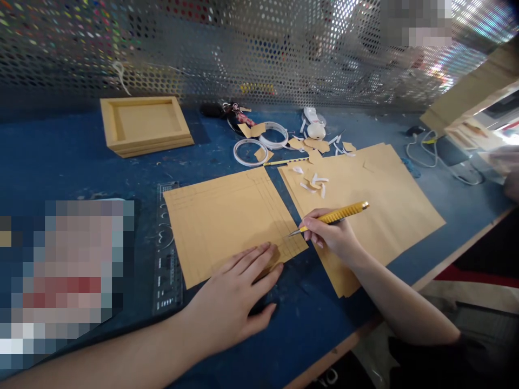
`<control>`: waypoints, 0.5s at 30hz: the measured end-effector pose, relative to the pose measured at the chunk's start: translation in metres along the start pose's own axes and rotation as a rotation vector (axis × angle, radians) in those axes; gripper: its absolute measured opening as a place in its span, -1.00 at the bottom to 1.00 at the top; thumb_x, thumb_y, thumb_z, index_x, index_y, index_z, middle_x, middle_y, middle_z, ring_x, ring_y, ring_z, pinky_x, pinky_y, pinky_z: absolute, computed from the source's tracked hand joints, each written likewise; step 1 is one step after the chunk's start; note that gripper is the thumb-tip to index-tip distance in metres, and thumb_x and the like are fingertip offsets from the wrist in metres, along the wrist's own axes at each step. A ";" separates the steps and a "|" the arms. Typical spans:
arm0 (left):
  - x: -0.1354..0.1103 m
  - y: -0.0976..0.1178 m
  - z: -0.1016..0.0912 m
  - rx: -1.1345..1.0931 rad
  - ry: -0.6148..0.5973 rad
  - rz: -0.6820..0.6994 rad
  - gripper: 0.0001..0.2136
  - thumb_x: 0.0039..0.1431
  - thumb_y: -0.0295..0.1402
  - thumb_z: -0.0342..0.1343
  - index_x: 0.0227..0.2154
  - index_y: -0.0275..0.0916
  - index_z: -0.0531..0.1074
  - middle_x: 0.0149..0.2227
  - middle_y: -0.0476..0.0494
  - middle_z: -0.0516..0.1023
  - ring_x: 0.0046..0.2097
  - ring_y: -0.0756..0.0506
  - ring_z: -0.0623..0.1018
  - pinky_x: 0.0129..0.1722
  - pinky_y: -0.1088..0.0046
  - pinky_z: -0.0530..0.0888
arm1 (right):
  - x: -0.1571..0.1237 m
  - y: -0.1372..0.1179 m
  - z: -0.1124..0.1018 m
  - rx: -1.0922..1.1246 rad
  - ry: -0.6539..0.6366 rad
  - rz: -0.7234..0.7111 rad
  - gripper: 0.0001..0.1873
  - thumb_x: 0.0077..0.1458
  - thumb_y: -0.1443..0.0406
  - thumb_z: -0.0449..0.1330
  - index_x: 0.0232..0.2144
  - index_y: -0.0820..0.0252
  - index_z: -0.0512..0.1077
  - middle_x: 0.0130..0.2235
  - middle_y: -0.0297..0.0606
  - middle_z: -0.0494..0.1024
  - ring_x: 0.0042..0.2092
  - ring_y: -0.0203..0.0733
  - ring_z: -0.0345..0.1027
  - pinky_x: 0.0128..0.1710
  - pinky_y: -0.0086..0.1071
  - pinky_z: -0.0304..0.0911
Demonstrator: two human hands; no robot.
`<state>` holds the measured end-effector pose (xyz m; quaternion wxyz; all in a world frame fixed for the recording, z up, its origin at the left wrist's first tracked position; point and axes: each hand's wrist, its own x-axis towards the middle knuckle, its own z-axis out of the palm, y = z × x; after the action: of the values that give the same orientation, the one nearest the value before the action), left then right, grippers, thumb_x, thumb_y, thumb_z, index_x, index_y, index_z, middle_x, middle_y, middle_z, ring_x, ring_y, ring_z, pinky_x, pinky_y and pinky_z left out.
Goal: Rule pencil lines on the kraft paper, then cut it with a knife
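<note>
A yellow mechanical pencil (344, 213) is pinched in my right hand (330, 236), its tip at the right part of a brown paper sheet (219, 216). Faint ruled pencil lines run along the sheet's top and right edges. My left hand (243, 286) lies flat over the sheet's lower edge, fingers stretched out and thumb apart. Beneath my right hand and forearm lies a stack of larger brown paper (389, 200). A clear stencil ruler (168, 259) sits along the sheet's left side, partly under it.
A shallow brown box (144, 124) stands at the back left. Two tape rolls (250, 152), a striped pencil (286, 161), a white earbud case (316, 131) and paper scraps (316, 145) lie behind the sheets. A perforated metal screen (227, 54) borders the blue table (73, 156). White cable (436, 154) lies right.
</note>
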<state>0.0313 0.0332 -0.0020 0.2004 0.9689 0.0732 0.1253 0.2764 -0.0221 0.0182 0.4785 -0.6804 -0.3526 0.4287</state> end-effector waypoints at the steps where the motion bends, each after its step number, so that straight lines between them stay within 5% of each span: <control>1: 0.000 0.000 0.000 0.000 -0.002 -0.001 -0.57 0.25 -0.24 0.06 0.15 -0.25 0.33 0.27 -0.30 0.24 0.27 -0.25 0.26 0.21 0.16 0.28 | 0.000 0.000 0.000 0.005 -0.004 -0.003 -0.74 -0.11 0.15 0.31 -0.62 0.22 0.45 -0.67 -0.35 0.43 -0.71 -0.43 0.13 -0.77 -0.53 0.02; 15: 0.000 0.001 -0.002 0.002 -0.025 -0.009 -0.57 0.25 -0.25 0.04 0.15 -0.25 0.33 0.26 -0.30 0.24 0.27 -0.25 0.25 0.20 0.14 0.29 | 0.003 0.002 -0.006 0.019 -0.013 -0.004 -0.73 -0.10 0.15 0.32 -0.61 0.23 0.45 -0.68 -0.35 0.43 -0.70 -0.41 0.16 -0.77 -0.52 0.05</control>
<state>0.0314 0.0332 0.0000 0.2010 0.9703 0.0752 0.1120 0.2833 -0.0226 0.0166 0.4835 -0.6723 -0.3531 0.4355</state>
